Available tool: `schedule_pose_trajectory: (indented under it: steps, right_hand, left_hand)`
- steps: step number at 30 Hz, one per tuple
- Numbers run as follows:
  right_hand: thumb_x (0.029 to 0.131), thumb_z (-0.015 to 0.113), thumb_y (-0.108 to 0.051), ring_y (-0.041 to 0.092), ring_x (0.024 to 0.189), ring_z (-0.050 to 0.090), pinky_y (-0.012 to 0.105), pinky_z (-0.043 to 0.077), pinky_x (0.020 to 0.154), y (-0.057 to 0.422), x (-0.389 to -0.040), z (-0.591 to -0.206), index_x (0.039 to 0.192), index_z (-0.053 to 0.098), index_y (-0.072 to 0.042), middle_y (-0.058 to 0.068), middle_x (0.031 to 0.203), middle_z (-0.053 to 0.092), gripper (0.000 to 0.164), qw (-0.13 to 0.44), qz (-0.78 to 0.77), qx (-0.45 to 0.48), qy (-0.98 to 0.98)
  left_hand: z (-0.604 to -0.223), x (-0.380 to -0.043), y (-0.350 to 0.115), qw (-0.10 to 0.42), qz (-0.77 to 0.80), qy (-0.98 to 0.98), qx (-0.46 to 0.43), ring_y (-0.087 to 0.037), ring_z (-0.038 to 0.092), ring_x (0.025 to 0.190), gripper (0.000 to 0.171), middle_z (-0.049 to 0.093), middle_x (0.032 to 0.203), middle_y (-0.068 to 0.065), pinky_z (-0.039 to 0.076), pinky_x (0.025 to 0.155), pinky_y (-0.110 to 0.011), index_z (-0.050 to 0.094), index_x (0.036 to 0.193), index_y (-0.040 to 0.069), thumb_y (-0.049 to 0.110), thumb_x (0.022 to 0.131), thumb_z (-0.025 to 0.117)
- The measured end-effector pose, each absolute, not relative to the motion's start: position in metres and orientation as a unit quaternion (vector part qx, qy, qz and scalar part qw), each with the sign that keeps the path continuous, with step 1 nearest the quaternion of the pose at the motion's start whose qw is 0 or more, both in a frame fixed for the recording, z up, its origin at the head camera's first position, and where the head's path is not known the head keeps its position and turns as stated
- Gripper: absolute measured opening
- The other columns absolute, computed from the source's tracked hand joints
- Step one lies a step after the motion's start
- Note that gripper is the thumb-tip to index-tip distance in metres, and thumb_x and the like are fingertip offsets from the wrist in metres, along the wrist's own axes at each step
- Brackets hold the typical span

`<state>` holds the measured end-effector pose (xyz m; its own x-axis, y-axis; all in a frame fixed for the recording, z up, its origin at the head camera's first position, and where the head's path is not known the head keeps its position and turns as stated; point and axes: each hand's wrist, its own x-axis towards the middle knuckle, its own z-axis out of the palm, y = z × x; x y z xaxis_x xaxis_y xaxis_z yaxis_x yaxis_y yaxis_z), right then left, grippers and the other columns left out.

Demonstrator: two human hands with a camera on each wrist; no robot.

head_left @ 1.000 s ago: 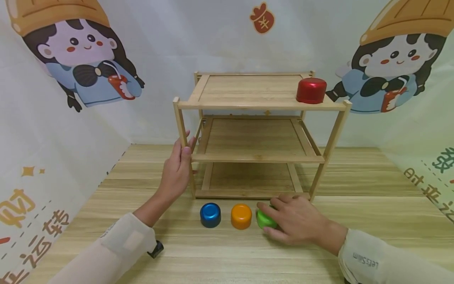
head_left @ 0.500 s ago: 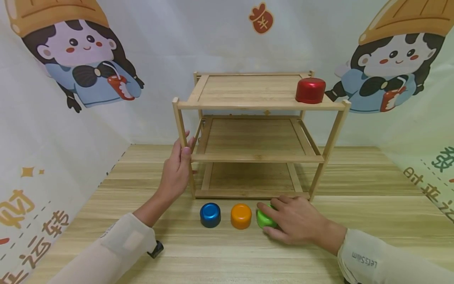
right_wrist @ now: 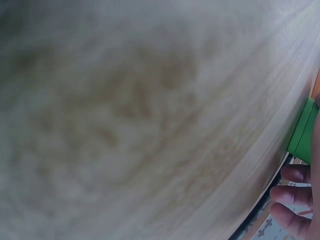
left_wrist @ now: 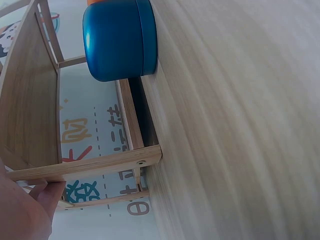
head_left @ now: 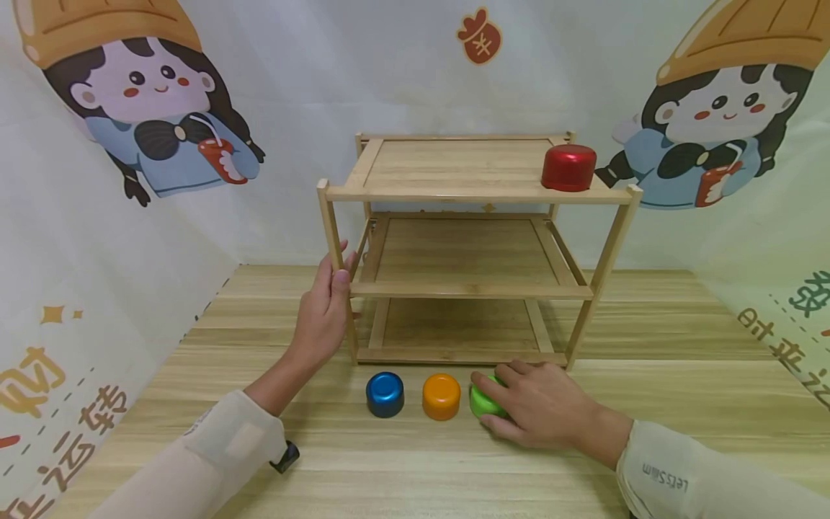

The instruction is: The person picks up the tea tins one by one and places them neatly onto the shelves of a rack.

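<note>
A three-tier wooden rack point(head_left: 454, 164) stands on the table, its front left post gripped by my left hand point(head_left: 322, 310) at middle-shelf height. In the left wrist view, fingers point(left_wrist: 47, 197) show against that post. My right hand point(head_left: 543, 405) holds a small round green tin point(head_left: 483, 405) between thumb and index finger. The tin sits on the table before the rack, partly hidden by the hand; its side point(right_wrist: 302, 132) appears at the right wrist view's edge. To its left are an orange tin point(head_left: 441, 397) and a blue tin point(head_left: 385, 395).
A larger red tin point(head_left: 568, 169) sits on the top shelf's front right corner. The wood-grain table point(head_left: 415, 476) extends around the rack. White printed cloth point(head_left: 311, 86) hangs behind and along both sides.
</note>
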<state>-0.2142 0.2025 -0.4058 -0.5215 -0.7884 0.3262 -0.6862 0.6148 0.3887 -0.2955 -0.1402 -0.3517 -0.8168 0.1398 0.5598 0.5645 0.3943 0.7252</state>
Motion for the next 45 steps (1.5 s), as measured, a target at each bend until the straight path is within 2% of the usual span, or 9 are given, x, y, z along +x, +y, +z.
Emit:
schedule_pose_trajectory:
  steps: [13,22,28,35,45]
  right_hand:
    - [0.101,0.047,-0.056,0.013,0.069,0.062,0.019,0.032,0.042,0.202,-0.213,-0.406,0.132,0.061,-0.022,-0.003,0.083,0.062,0.048,0.243,-0.104,0.425,-0.866]
    - [0.102,0.046,-0.056,0.012,0.067,0.058,0.021,0.037,0.045,0.202,-0.211,-0.4,0.132,0.06,-0.022,-0.003,0.083,0.061,0.048,0.236,-0.103,0.422,-0.869]
    - [0.102,0.044,-0.058,0.011,0.066,0.059,0.019,0.031,0.042,0.205,-0.209,-0.397,0.131,0.061,-0.022,-0.003,0.082,0.061,0.049,0.25,-0.107,0.426,-0.863]
    - [0.102,0.041,-0.058,0.014,0.07,0.062,0.023,0.04,0.044,0.209,-0.203,-0.386,0.131,0.062,-0.021,-0.002,0.086,0.066,0.051,0.26,-0.114,0.428,-0.858]
    - [0.103,0.039,-0.058,0.015,0.071,0.063,0.022,0.039,0.042,0.209,-0.197,-0.371,0.13,0.062,-0.021,-0.001,0.089,0.067,0.051,0.264,-0.12,0.437,-0.851]
  left_hand:
    - [-0.353,-0.296,-0.14,0.21,-0.508,-0.807,-0.217,-0.035,0.057,0.134,0.048,0.047,0.158,-0.006,0.064,0.068,-0.046,0.028,0.161,0.031,0.035,0.113,0.031]
    - [-0.353,-0.296,-0.14,0.209,-0.513,-0.804,-0.217,-0.036,0.058,0.133,0.048,0.047,0.158,-0.006,0.063,0.07,-0.053,0.028,0.161,0.033,0.036,0.113,0.031]
    - [-0.353,-0.297,-0.139,0.21,-0.512,-0.804,-0.216,-0.036,0.059,0.131,0.048,0.047,0.158,-0.006,0.064,0.069,-0.051,0.028,0.16,0.033,0.037,0.113,0.031]
    - [-0.353,-0.297,-0.139,0.21,-0.512,-0.804,-0.219,-0.035,0.055,0.136,0.048,0.046,0.158,-0.005,0.063,0.07,-0.053,0.028,0.161,0.033,0.037,0.113,0.031]
    - [-0.355,-0.298,-0.14,0.207,-0.516,-0.801,-0.22,-0.036,0.058,0.132,0.048,0.046,0.159,-0.006,0.063,0.069,-0.052,0.028,0.16,0.033,0.035,0.113,0.032]
